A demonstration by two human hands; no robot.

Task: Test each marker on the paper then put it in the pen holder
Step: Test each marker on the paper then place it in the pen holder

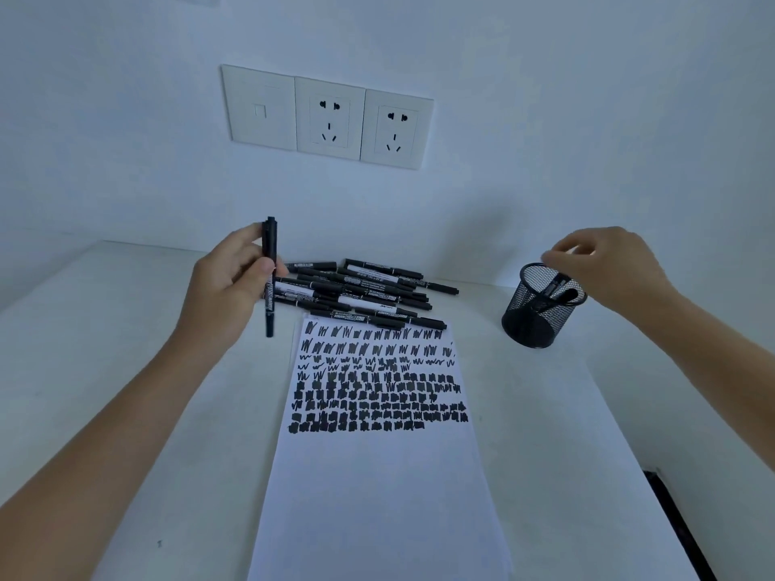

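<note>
My left hand (232,287) grips a black marker (269,312) upright, both caps on, just left of the paper's top edge. A pile of several black markers (369,293) lies at the head of the white paper (377,475), whose upper half is filled with black scribbles. To the right stands a black mesh pen holder (539,312) with a few markers inside. Above the holder's rim hovers my right hand (608,262), fingers loosely curled and apart, nothing in them.
The white table (105,350) runs back to a white wall with three socket plates (327,117). A dark strip (679,526) shows at the table's right edge, near the bottom corner.
</note>
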